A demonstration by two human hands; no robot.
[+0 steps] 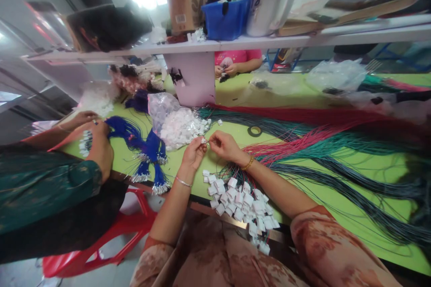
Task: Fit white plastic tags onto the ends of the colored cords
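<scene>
Both hands, left hand (194,151) and right hand (225,145), were pinched together on one small white connector (204,141); light, rigid, best held by its body.

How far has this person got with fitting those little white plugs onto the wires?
Done: a cluster of wires already ending in white connectors lies near the table edge. In hand: the left hand and right hand meet over one small white piece, too small to make out. Left: long bundles of red, green and dark wires stretch to the right, and a bag of loose white connectors remains well filled.
</scene>
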